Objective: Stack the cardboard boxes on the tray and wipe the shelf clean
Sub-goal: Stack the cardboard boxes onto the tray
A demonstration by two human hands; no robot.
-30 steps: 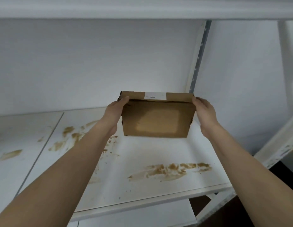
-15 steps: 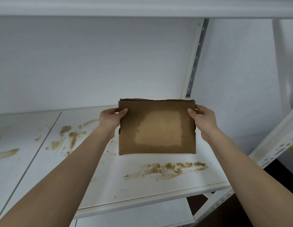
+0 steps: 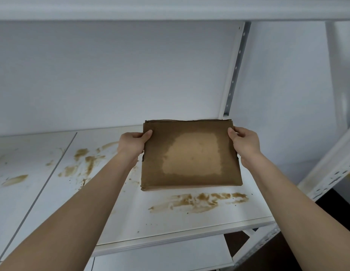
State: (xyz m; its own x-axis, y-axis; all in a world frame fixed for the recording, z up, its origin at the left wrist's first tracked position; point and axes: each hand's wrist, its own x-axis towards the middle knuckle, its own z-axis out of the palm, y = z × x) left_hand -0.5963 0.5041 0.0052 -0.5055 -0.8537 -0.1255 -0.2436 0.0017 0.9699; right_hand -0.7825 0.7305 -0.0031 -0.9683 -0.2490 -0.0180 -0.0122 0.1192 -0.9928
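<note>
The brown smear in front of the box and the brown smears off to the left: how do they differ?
The front smear is one long streak running sideways below the cardboard box; the left smears are several separate blotches. The front smear lies near the shelf's front edge; the left smears sit further back, partly behind the left forearm. Both are brown, on the white shelf.

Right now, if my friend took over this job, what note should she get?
Left hand: grips the left edge of the cardboard box.
Right hand: grips the box's right edge.
The box is held up above the white shelf, its broad face, dark with a paler middle patch, turned to the camera.
Brown smears lie on the shelf below the box, and more to the left.
Done: this box is off the shelf.
Left: set the box on the tray, which is not in view, then wipe the smears. No cloth is in view.
</note>
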